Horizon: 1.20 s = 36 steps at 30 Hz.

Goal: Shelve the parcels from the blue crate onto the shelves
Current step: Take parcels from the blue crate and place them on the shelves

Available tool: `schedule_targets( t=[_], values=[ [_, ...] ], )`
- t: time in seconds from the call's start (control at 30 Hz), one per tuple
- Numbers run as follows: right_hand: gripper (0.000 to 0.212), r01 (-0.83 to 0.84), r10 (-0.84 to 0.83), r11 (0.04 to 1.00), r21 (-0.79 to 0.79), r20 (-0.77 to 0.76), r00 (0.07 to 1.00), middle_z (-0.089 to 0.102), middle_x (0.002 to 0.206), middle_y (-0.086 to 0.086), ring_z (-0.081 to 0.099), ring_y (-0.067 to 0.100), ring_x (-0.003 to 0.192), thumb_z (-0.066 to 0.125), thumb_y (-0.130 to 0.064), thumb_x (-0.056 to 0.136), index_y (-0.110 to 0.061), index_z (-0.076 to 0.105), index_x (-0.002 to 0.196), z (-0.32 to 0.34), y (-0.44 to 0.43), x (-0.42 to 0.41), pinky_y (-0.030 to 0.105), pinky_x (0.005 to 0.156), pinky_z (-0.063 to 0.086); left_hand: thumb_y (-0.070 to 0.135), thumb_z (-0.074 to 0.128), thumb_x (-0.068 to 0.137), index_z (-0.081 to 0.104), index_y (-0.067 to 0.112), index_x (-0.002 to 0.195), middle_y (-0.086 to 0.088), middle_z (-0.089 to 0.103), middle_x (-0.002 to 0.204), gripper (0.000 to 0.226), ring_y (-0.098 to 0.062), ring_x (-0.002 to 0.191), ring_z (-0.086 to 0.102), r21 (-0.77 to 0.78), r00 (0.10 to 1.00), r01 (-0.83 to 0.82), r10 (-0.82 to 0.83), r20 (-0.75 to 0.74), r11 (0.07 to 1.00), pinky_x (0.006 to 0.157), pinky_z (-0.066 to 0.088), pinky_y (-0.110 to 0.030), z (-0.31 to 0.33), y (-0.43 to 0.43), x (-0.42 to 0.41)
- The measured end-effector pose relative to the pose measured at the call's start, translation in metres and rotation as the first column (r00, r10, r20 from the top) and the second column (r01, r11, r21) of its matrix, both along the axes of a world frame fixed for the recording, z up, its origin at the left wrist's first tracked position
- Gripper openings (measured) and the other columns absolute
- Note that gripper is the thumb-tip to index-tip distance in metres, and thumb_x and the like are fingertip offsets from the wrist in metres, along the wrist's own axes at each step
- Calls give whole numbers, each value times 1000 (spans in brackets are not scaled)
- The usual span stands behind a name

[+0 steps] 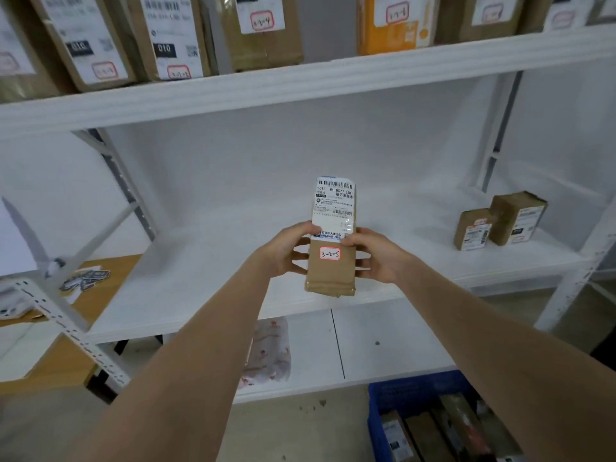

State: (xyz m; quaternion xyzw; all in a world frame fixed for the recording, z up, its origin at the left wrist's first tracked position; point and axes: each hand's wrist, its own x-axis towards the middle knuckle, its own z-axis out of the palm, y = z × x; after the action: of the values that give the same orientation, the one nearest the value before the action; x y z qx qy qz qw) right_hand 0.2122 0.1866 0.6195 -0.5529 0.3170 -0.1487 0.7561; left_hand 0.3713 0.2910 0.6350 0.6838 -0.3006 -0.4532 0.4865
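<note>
- Left hand (pixel 289 251) and right hand (pixel 373 254) grip a parcel (pixel 331 261) by its sides, upright over the middle shelf (pixel 200 261).
- Crate (pixel 396 398) sits low right.

parcel (pixel 331 241) between both hands above middle shelf (pixel 206 271); two boxes (pixel 500 221) right; crate (pixel 413 391) below.
</note>
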Motion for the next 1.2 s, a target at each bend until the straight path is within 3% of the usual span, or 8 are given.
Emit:
schedule_targets(
  t=[0.3, 0.9, 1.1, 1.2],
  values=[
    [38, -34, 46, 985, -167, 70, 997, 68, 111, 2, 65, 24, 98, 67, -10, 84, -23, 59, 119, 82, 0, -55, 39, 84, 55, 42, 78, 69, 47, 19, 133, -3, 65, 119, 75, -27, 107, 64, -154, 987, 15, 10, 160, 988, 87, 54, -49, 81, 12, -53],
    [41, 88, 59, 875, -476, 287, 956, 65, 113, 2, 59, 23, 104, 68, -10, 82, -23, 59, 120, 273, 18, -100, 41, 90, 51, 28, 73, 81, 50, 19, 132, -3, 65, 120, 57, -25, 107, 63, -461, 936, 54, 116, 333, 886, 87, 54, -44, 272, 39, -114],
    [48, 174, 33, 856, -487, 386, 922, 66, 111, 4, 61, 24, 103, 68, -9, 82, -24, 54, 125, 307, 18, -89, 46, 95, 50, 26, 70, 84, 48, 22, 135, -3, 66, 117, 55, -24, 100, 66, -533, 918, 49, 172, 357, 844, 78, 57, -39, 309, 37, -116],
    [50, 214, 15, 849, -484, 426, 905, 67, 108, 3, 61, 23, 102, 67, -10, 83, -25, 53, 128, 318, 17, -78, 44, 95, 50, 27, 70, 84, 46, 24, 138, -1, 64, 124, 59, -24, 106, 63, -576, 899, 43, 220, 379, 817, 85, 55, -42, 320, 30, -109]
  ],
)
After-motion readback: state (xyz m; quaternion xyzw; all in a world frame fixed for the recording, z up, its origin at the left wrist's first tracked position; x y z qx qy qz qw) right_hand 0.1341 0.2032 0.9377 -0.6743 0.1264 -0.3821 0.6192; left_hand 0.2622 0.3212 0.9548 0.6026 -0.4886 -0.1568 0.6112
